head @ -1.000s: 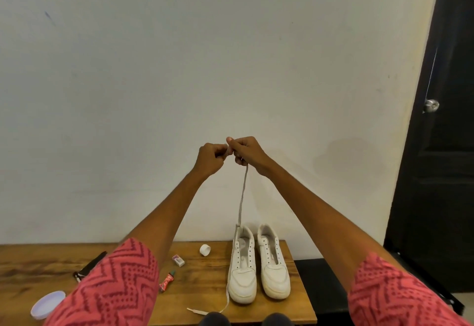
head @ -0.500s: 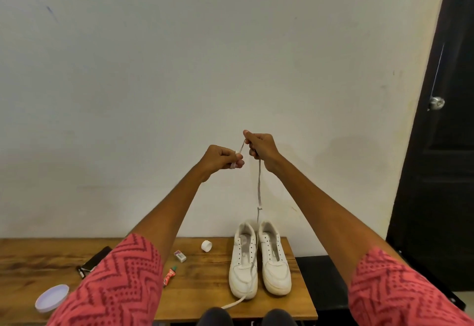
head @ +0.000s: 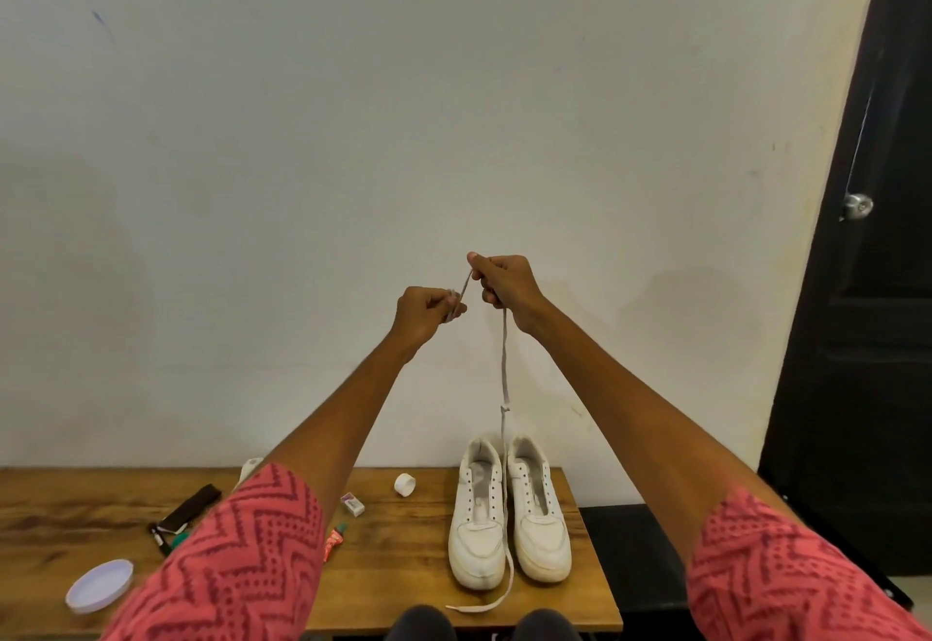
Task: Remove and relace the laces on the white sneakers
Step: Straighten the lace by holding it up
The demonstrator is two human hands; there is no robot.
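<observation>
Bench (head: 403, 585): bare wood lies between the cap (head: 404, 484) and the sneakers (head: 509, 519), and in front of the tube (head: 333, 542). Left side crowded by lid (head: 99, 592), black strap (head: 191, 507), pens and box (head: 352, 504). The lace (head: 504, 388) hangs taut above the sneakers, crossing the air there; its tail trails over the front edge. Wall close behind.

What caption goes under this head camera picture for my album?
Both hands, left hand and right hand, hold up a white lace above two white sneakers on a wooden table.
</observation>
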